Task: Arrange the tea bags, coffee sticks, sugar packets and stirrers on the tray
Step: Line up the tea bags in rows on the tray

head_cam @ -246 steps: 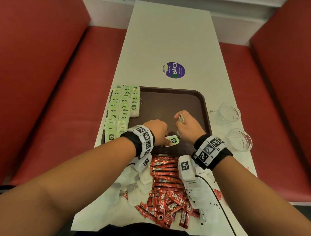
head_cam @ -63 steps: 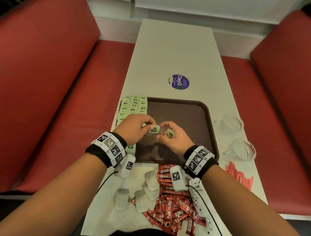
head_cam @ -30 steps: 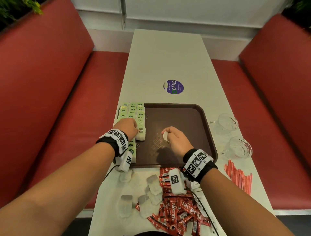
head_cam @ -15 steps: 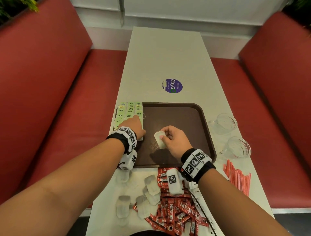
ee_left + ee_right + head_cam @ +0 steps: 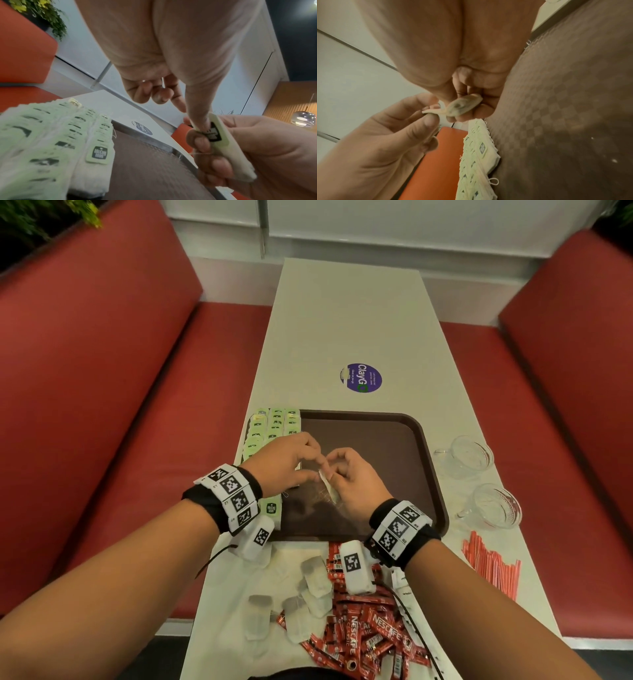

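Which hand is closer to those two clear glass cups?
Right. The right hand is over the brown tray's middle, nearer the clear glass cups; the left hand is farther, by the tea bags.

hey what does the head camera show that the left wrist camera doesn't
Head only: coffee sticks, loose tea bags, stirrers and two glass cups on the table, off the tray.
Left wrist only: the green tag pinched by the left hand.
Both: the right hand, the held tea bag, the tray, the tea bag rows.
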{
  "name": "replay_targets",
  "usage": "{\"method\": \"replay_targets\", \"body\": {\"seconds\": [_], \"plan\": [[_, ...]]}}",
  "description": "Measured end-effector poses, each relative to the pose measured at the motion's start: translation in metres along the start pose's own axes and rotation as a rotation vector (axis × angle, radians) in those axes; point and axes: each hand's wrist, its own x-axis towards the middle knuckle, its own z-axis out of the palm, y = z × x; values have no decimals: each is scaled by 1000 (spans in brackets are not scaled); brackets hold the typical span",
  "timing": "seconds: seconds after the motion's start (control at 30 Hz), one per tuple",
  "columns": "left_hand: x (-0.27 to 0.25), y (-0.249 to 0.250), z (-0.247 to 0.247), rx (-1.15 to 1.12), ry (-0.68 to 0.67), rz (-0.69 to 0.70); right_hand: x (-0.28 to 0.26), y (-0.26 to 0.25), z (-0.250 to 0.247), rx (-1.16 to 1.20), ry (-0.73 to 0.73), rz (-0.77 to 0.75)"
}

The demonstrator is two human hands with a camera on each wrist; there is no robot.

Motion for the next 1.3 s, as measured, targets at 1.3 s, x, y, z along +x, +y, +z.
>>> {"method": "replay_targets", "body": {"seconds": [1.3], "plan": [[21, -51, 28, 323, -23, -627, -25, 31, -5, -884, -360, 202]]}}
